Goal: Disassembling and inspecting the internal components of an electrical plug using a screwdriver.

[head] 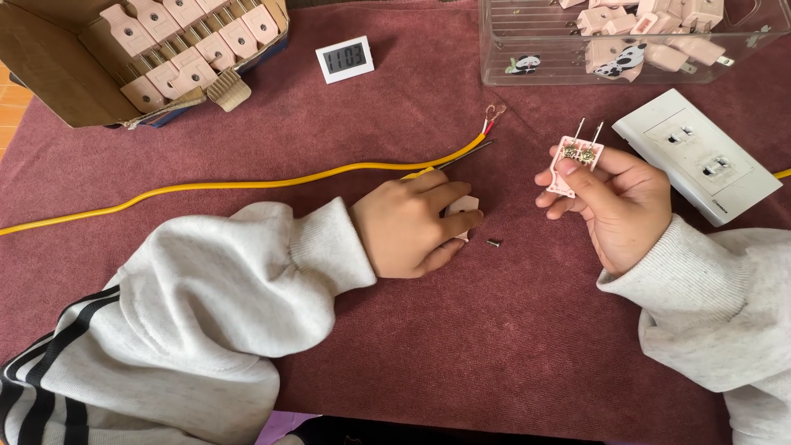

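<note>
The plug half [576,161] sat upright in my right hand [614,206], pinched between thumb and fingers [550,198], prongs pointing away from me and its long axis running up the view. Its open face showed two brass terminals on pale pink plastic. The cover [465,212] lay to the left under my left hand [412,227], whose fingers were curled over it, resting on the worktop [461,346]. A small screw [494,242] lay loose between the hands, nearer the left one. The yellow cable [272,181] ran in from the left, its stripped red end [492,122] lying just beyond the left hand. A white socket plate [696,155] lay just right of the plug half.
</note>
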